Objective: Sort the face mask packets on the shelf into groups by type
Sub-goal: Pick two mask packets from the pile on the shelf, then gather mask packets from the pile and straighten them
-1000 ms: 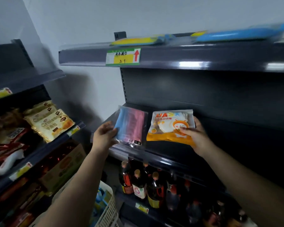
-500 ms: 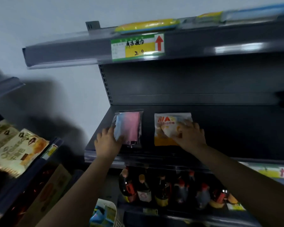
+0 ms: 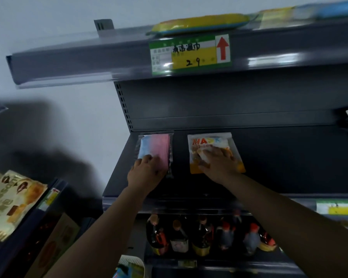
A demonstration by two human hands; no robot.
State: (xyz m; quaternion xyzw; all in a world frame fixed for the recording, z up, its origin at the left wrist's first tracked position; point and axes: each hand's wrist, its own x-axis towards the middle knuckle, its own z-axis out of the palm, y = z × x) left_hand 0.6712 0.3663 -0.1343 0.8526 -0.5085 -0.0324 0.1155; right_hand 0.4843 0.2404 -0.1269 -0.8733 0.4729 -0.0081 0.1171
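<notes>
Pink-and-blue mask packet (image 3: pixel 156 150) under left hand (image 3: pixel 147 173), fingers (image 3: pixel 147 158) spread flat on its lower end, not gripping. Right hand (image 3: pixel 219 163) pressed flat, fingers open, on orange mask packet (image 3: pixel 207 142). Both packets side by side, apart, flat on dark shelf (image 3: pixel 289 161).

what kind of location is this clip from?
Most likely a small shop: dark metal retail shelving with a green-and-yellow handwritten price label on its edge, a row of capped sauce bottles below, and packaged snacks on the neighbouring rack.
</notes>
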